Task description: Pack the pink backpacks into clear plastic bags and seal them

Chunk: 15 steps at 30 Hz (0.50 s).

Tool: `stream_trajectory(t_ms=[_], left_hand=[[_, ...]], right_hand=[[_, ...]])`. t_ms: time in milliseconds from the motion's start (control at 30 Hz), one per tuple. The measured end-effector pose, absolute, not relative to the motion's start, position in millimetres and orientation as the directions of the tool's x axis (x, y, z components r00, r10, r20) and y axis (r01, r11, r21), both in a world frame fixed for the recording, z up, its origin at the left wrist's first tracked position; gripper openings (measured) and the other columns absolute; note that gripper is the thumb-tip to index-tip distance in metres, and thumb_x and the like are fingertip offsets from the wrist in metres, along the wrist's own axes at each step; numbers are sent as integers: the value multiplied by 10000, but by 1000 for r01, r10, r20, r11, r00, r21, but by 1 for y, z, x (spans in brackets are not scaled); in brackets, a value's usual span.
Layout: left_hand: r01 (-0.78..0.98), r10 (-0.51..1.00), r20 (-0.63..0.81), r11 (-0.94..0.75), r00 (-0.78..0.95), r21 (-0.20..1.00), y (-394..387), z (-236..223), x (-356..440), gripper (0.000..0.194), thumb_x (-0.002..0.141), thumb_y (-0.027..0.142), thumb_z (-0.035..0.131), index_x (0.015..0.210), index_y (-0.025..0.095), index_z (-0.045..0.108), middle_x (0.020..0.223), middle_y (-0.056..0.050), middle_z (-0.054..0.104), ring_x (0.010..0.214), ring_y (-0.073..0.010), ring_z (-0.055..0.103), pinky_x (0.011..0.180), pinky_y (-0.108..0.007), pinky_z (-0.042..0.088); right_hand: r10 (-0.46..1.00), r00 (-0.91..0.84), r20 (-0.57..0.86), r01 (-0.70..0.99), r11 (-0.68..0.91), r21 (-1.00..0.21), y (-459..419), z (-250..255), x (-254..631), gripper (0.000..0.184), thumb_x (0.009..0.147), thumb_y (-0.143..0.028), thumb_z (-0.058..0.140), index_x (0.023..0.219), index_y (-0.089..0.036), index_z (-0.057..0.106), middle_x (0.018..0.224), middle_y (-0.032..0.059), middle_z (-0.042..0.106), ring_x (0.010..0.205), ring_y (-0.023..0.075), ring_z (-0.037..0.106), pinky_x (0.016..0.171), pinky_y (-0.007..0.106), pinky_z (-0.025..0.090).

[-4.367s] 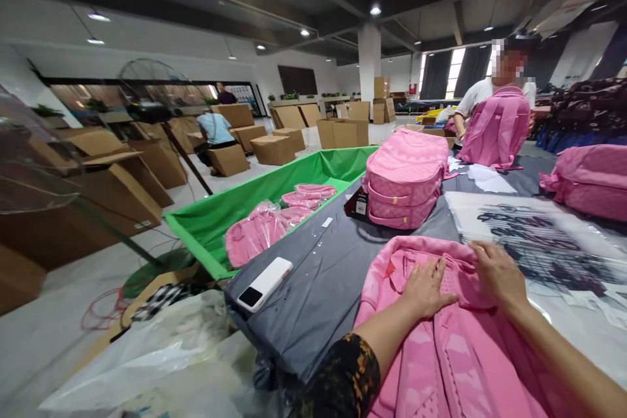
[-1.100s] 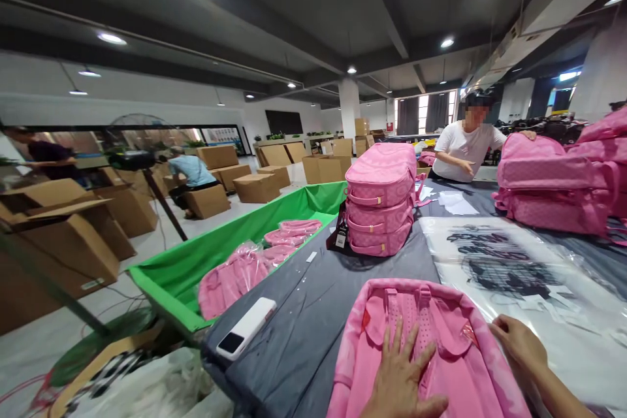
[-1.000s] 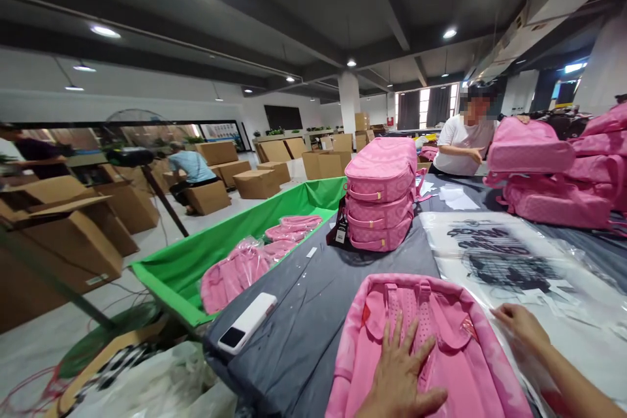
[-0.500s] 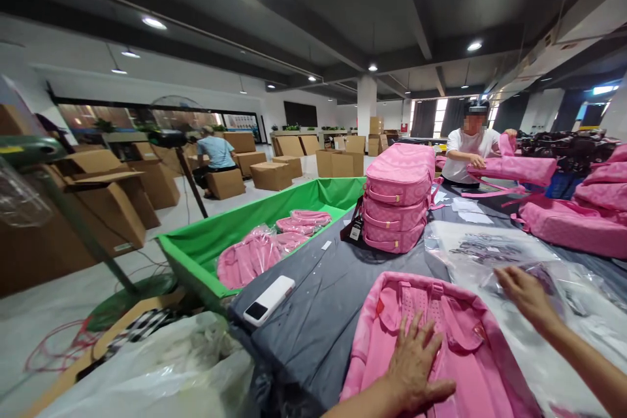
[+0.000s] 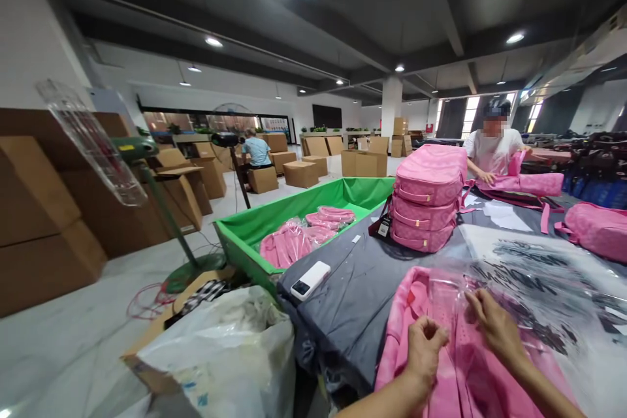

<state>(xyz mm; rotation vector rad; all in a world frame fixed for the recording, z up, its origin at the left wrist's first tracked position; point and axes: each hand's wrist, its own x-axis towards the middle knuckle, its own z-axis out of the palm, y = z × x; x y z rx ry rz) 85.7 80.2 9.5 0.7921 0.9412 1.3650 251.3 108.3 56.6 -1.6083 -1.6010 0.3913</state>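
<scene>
A pink backpack (image 5: 396, 339) lies on the dark cloth-covered table in front of me, its straps facing up. Over its upper part stretches a clear plastic bag (image 5: 445, 281). My right hand (image 5: 494, 326) pinches the edge of this bag above the backpack. Just left of it, my left hand (image 5: 425, 349) is closed in a pinch over the backpack. Whatever lies between its fingertips is too thin to make out. To the right are more clear bags with black print (image 5: 529, 261), spread flat.
Beyond the backpack stands a stack of pink backpacks (image 5: 424, 199). A green-lined bin (image 5: 240, 228) with bagged pink backpacks adjoins the table's left side. A white phone (image 5: 310, 280) lies near the edge. Across the table a person (image 5: 492, 144) handles a pink backpack.
My left hand has lifted from lying flat on the backpack into a pinch. My right hand has moved left, bringing a clear bag over the backpack. The view has turned left.
</scene>
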Motion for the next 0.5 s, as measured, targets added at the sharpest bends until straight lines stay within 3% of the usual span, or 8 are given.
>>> stream_trajectory(t_ms=[100, 200, 267, 367, 500], left_hand=[[-338, 996, 36, -61, -80, 939, 83, 13, 74, 526, 494, 493, 926, 791, 186, 619, 822, -30, 649, 754, -168, 570, 757, -303, 443], [-413, 997, -43, 62, 56, 908, 92, 23, 82, 712, 494, 450, 925, 1080, 198, 608, 1033, -78, 688, 851, -202, 633, 783, -324, 482], [-411, 989, -74, 120, 125, 904, 98, 28, 96, 595, 558, 471, 870, 1016, 180, 625, 913, -68, 692, 796, -205, 639, 752, -337, 496], [-341, 999, -13, 28, 46, 940, 106, 28, 107, 357, 628, 453, 793, 734, 195, 570, 696, -11, 601, 700, -176, 592, 728, -328, 505], [-157, 999, 35, -31, 21, 987, 110, 17, 84, 362, 660, 384, 746, 565, 230, 432, 571, 17, 497, 646, -180, 551, 717, -346, 505]], right_hand=[[938, 158, 308, 695, 116, -709, 115, 62, 252, 483, 805, -757, 330, 707, -287, 390, 536, 2, 539, 492, 227, 555, 527, 323, 390], [953, 91, 288, 694, 146, -705, 111, 64, 240, 470, 827, -744, 352, 735, -288, 421, 462, -31, 503, 461, 225, 549, 553, 326, 410], [953, 57, 297, 692, 176, -700, 107, 66, 233, 509, 835, -778, 362, 720, -285, 425, 441, -38, 486, 460, 220, 541, 569, 328, 413], [928, 84, 363, 696, 206, -688, 104, 72, 237, 571, 812, -833, 362, 695, -278, 419, 532, -11, 537, 547, 219, 561, 601, 330, 412], [902, 137, 410, 693, 209, -690, 111, 85, 264, 581, 792, -836, 382, 665, -270, 431, 542, -7, 513, 545, 201, 519, 564, 317, 387]])
